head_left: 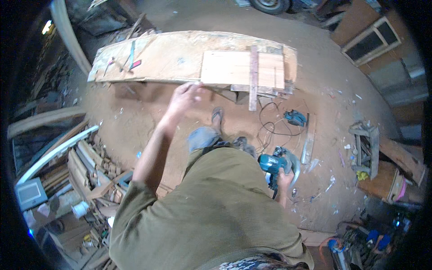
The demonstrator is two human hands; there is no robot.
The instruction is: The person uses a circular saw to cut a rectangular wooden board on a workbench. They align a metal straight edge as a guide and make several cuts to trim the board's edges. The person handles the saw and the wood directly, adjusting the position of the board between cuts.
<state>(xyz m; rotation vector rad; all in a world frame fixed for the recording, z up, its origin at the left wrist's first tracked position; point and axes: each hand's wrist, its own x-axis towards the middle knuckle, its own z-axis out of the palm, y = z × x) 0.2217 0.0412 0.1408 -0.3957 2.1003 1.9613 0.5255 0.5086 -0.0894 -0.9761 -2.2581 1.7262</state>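
Observation:
My right hand (284,178) is closed round the handle of a teal circular saw (272,164), held low at my right side with its blade guard outward. My left hand (185,95) reaches to the near edge of the workbench (171,56); its fingers are slightly blurred and apart, with nothing visible in them. Close to those fingertips is the left corner of a pale wooden board (225,67) lying on the bench. Across the board's right part lies a narrow wooden strip (253,81), its near end jutting past the bench edge.
A hammer (110,65) and a red-and-black item (135,64) lie on the bench's left part. Another teal power tool (295,118) rests on the floor among looping black cable (265,128). Scrap wood (90,166) is heaped at left; a small wooden frame (364,148) stands at right.

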